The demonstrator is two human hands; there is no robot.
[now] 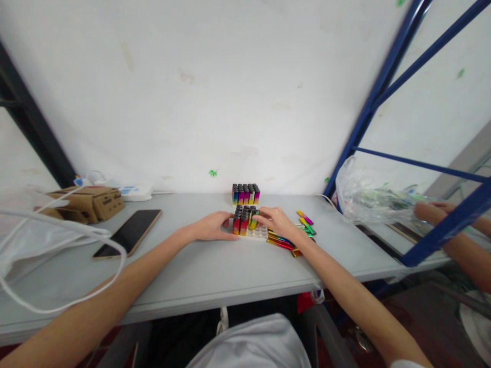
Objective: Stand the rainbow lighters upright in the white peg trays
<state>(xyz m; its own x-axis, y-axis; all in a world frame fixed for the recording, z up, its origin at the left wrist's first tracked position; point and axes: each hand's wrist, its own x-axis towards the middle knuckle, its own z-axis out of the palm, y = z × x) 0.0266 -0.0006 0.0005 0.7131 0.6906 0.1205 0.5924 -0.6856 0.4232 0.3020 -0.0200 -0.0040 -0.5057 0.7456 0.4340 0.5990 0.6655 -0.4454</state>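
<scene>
A white tray [258, 234] lies on the grey table [215, 271], partly filled with upright rainbow-coloured lighters [241, 220]. My left hand [213, 226] rests against the tray's left side, fingers curled at the lighters. My right hand [273, 219] pinches one lighter [253, 220] at the tray's right part. Loose lighters [291, 236] lie flat just right of the tray. A second full block of lighters [245, 194] stands behind, near the wall.
A phone [128, 232] lies at the left, with a cardboard box [90, 202] and a power strip [134, 192] behind it. A plastic bag [368, 199] sits at the right by the blue frame [383, 82]. Another person's hand [427, 210] is there.
</scene>
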